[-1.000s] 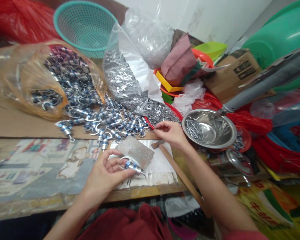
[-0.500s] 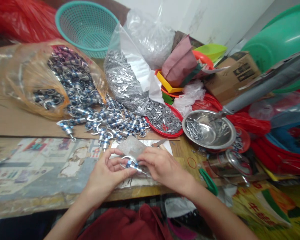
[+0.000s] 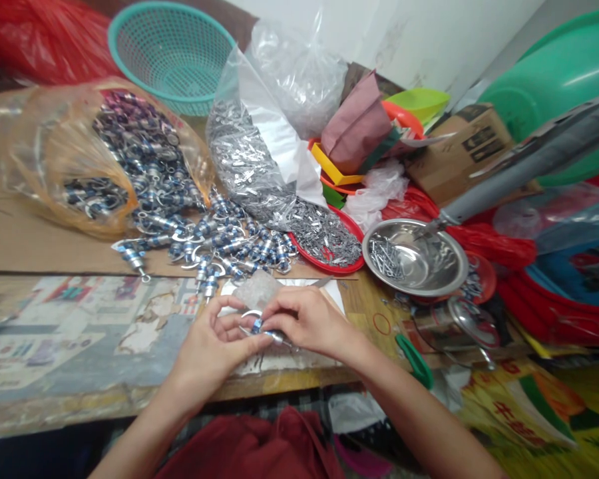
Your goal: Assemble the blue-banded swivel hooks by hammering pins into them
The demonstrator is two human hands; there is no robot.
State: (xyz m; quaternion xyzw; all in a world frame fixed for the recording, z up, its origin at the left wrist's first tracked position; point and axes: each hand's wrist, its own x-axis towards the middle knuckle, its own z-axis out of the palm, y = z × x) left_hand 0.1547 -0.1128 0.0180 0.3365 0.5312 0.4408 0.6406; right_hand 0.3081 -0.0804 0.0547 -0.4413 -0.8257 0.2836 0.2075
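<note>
Metal clip (image 3: 256, 324): silver hook, blue-banded barrel; near table edge, 6 o'clock.
Left hand (image 3: 214, 346): fingers curled, pinching clip.
Right hand (image 3: 307, 320): fingertips closed on clip.
Steel bowl (image 3: 444, 279): shiny, round, 3 o'clock.

Layout around the steel bowl

Left of the steel bowl (image 3: 414, 256), a tray of small metal pieces (image 3: 327, 243); farther left, a heap of metal fittings (image 3: 219, 243). Behind, a cardboard box (image 3: 462, 150). Before it and leftward, both hands (image 3: 259, 332) on one fitting (image 3: 257, 326).

Worn table (image 3: 80, 346): metal parts pile (image 3: 229, 243), steel bowl (image 3: 446, 266), red tray (image 3: 352, 266), cardboard (image 3: 24, 239).
</note>
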